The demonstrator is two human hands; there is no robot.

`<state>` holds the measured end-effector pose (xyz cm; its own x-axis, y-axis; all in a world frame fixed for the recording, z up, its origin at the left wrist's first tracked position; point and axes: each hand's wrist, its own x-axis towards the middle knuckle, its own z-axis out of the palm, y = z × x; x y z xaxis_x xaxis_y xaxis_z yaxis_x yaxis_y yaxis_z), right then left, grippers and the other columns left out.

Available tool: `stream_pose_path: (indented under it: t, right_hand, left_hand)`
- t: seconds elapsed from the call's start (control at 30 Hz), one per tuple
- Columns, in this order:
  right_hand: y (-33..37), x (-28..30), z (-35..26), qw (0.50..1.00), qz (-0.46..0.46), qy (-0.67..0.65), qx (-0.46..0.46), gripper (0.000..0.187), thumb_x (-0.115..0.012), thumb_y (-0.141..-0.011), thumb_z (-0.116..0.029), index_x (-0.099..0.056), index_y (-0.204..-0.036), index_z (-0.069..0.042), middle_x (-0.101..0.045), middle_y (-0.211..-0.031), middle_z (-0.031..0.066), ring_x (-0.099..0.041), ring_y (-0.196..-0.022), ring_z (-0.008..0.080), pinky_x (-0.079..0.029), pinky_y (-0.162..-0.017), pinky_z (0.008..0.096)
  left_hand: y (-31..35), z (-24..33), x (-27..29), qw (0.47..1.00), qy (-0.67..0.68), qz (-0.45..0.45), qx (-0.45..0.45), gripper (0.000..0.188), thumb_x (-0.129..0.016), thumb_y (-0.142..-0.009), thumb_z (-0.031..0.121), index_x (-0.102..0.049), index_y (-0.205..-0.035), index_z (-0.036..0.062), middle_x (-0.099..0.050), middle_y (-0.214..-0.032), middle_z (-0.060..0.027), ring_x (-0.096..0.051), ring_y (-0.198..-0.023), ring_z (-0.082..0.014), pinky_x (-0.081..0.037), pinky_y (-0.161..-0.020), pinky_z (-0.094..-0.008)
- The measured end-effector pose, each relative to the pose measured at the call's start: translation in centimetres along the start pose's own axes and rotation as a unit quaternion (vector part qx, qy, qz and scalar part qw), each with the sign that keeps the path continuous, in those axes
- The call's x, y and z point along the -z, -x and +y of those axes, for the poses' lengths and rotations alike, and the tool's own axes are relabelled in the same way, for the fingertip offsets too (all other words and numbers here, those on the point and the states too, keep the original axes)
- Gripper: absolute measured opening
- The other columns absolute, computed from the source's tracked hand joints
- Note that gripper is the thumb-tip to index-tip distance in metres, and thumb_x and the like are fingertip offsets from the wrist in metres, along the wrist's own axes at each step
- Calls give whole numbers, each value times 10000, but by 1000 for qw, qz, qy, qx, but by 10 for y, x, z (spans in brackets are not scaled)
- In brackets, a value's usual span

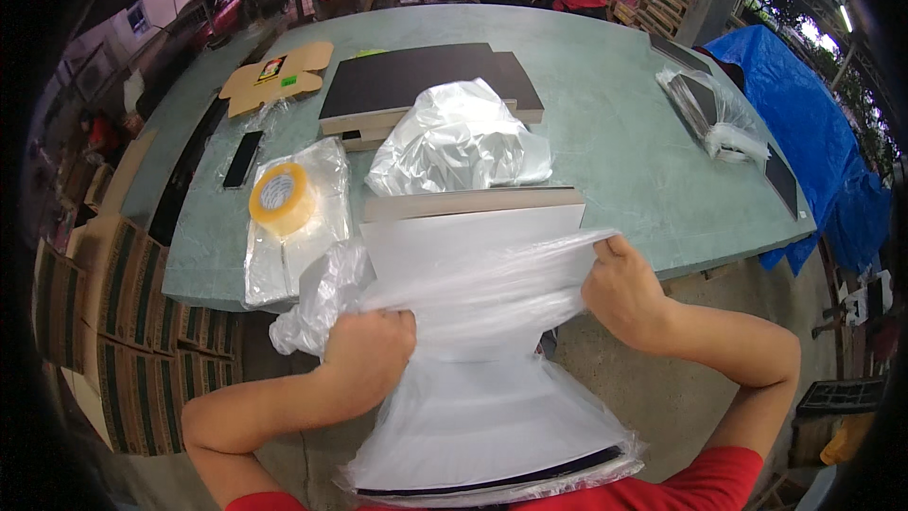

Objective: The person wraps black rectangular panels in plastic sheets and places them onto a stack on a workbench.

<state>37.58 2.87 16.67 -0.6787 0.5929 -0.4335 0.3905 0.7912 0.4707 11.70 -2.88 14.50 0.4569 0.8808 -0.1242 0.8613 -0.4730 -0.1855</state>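
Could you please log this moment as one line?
left hand: gripping clear plastic | right hand: gripping same clear plastic | clear plastic: stretched across white panel | tape roll: on flat plastic stack

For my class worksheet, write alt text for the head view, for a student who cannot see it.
A person's left hand and right hand grip clear plastic film, stretched across a white-faced board at the near edge of a green table. On the table lie a tape roll, a black phone, crumpled plastic and dark panels.

You show two hands (371,360) (624,291). Around you, count one tape roll (295,212), one phone (243,160) and one blue tarp (793,104).
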Motion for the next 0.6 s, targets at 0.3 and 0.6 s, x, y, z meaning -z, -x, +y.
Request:
stream_pose_path:
  t: [0.3,0.6]
  right_hand:
    - [10,20,5,918,310,-249,-6,131,-556,-605,-95,-505,-717,-49,-503,-654,63,-499,-716,204,-388,-648,315]
    - [-47,-32,-23,706,499,-458,-207,433,-504,-501,134,-523,-901,-31,-557,-853,77,-536,-670,233,-434,-561,290]
  left_hand:
    - [8,-24,-78,990,138,12,-7,69,-543,-651,119,-545,-639,52,-571,-709,-153,-579,-621,-289,-462,-512,-394]
    - [-2,-88,-67,724,388,416,391,284,-551,-654,-42,-544,-930,25,-578,-839,-114,-564,-795,-226,-462,-628,-276]
